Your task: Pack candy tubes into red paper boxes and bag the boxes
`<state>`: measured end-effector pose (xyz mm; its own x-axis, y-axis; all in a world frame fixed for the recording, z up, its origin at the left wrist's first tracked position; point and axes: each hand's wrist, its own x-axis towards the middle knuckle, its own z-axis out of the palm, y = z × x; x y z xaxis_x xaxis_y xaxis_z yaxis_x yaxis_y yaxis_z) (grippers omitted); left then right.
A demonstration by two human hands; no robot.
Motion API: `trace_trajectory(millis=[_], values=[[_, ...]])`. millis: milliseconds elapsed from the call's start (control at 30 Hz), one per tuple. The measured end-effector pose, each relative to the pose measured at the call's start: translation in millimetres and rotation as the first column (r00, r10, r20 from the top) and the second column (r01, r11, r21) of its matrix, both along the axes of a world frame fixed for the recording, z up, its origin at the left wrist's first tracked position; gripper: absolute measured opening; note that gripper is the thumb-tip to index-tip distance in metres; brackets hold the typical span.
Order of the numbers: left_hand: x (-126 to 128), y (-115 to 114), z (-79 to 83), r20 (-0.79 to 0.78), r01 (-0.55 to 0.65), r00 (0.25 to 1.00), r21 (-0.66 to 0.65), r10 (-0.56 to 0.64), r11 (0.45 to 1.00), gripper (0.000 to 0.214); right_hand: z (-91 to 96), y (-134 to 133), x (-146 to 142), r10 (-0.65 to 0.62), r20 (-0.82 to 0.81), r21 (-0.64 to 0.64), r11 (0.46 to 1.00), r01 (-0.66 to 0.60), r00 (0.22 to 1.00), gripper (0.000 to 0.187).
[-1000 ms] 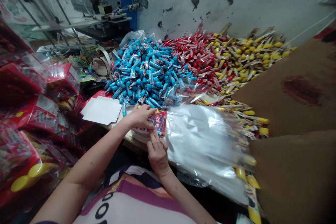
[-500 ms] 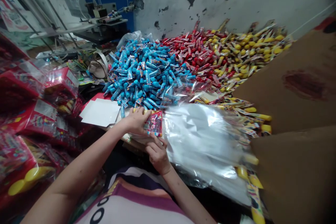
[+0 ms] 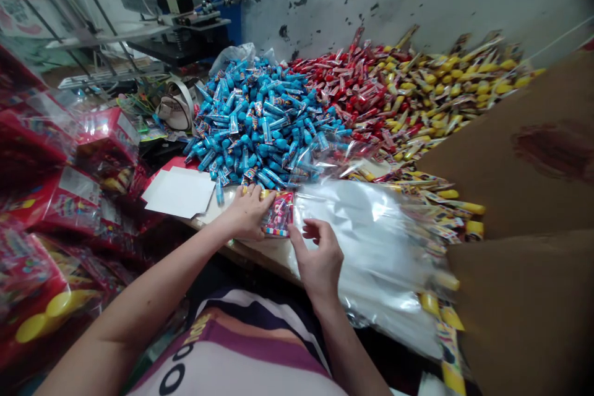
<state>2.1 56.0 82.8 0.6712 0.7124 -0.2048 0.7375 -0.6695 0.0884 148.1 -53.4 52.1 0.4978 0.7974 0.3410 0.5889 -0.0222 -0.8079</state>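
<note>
- Head view: the right hand (image 3: 320, 260) has left the small red-and-pink printed plastic packet (image 3: 279, 218) and now rests on the stack of clear plastic bags (image 3: 371, 229).
- Only the left hand (image 3: 248, 213) holds the packet, fingers closed over its left edge, on the bench (image 3: 253, 249).
- The right fingers are loosely curled, gripping nothing.

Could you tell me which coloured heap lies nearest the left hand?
The blue heap, right beside the left hand; the red heap and yellow heap lie farther right.
</note>
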Motion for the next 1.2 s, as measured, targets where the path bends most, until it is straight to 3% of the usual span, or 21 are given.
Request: trace_trajectory(millis=[133, 267, 333, 400, 500, 600, 700, 800, 867, 900, 933, 1000, 1067, 1133, 1200], values=[[-0.4, 2.4, -0.6, 0.013, 0.011, 1.000, -0.004, -0.011, 1.000, 0.099, -10.9, 2.7, 10.5, -0.020, -0.200, -0.103, 0.995, -0.001, 0.980, 0.030], [0.2, 4.8, -1.1, 0.002, 0.018, 1.000, -0.023, -0.018, 1.000, 0.100, -51.3, -3.5, 16.5, -0.076, -0.574, -0.162, 0.987, -0.022, 0.816, 0.039], [1.0, 4.8, -1.2, -0.004, 0.022, 1.000, -0.021, -0.022, 1.000, 0.100, -73.1, 0.9, 10.5, -0.076, -0.670, -0.193, 0.978, -0.074, 0.739, 0.043], [2.2, 3.9, -1.9, -0.007, 0.028, 1.000, -0.005, -0.028, 1.000, 0.100, -89.5, 9.6, 1.1, -0.049, -0.691, -0.213, 0.967, -0.139, 0.721, 0.043], [5.3, 1.9, -5.4, -0.014, 0.012, 1.000, 0.019, -0.012, 1.000, 0.101, -101.4, 22.8, -6.1, 0.006, -0.632, -0.211, 0.961, -0.179, 0.775, 0.043], [8.7, -1.5, -9.9, -0.004, -0.017, 1.000, 0.035, 0.017, 0.999, 0.101, -101.4, 27.8, 5.0, 0.045, -0.553, -0.211, 0.958, -0.192, 0.832, 0.038], [6.4, -10.4, -7.4, 0.028, -0.054, 0.998, 0.041, 0.053, 0.998, 0.101, -88.6, 26.1, 25.5, 0.031, -0.374, -0.220, 0.968, -0.121, 0.927, 0.028], [-10.2, -25.4, 5.1, 0.147, -0.181, 0.974, 0.061, 0.170, 0.982, 0.098, -61.9, 27.1, 37.1, -0.042, -0.052, -0.098, 0.995, 0.036, 0.998, 0.028], [-29.0, -34.8, 13.2, 0.313, -0.359, 0.897, 0.102, 0.313, 0.928, 0.084, -41.6, 34.2, 34.3, 0.004, 0.099, 0.010, 1.000, -0.005, 0.995, 0.029], [-39.4, -38.2, 15.1, 0.412, -0.476, 0.821, 0.112, 0.395, 0.873, 0.074, -32.9, 40.2, 30.0, 0.069, 0.161, 0.041, 0.996, -0.077, 0.984, 0.030], [-49.5, -40.5, 15.0, 0.507, -0.591, 0.720, 0.090, 0.474, 0.801, 0.065, -26.1, 47.6, 24.3, 0.149, 0.232, 0.051, 0.985, -0.165, 0.961, 0.031], [-66.7, -42.3, 8.7, 0.627, -0.741, 0.481, -0.082, 0.612, 0.666, 0.050, -19.9, 65.5, 11.0, 0.289, 0.383, 0.017, 0.947, -0.320, 0.877, 0.034], [-77.6, -42.1, -2.5, 0.637, -0.727, 0.293, -0.336, 0.713, 0.599, 0.043, -23.0, 84.0, -0.7, 0.372, 0.504, -0.070, 0.917, -0.392, 0.780, 0.036], [-83.1, -42.4, -14.2, 0.620, -0.605, 0.198, -0.532, 0.759, 0.592, 0.039, -31.3, 99.1, -7.9, 0.411, 0.569, -0.155, 0.904, -0.398, 0.712, 0.037], [-86.5, -44.8, -24.3, 0.623, -0.488, 0.134, -0.635, 0.771, 0.599, 0.034, -39.8, 108.3, -10.3, 0.435, 0.593, -0.210, 0.896, -0.391, 0.678, 0.036]])
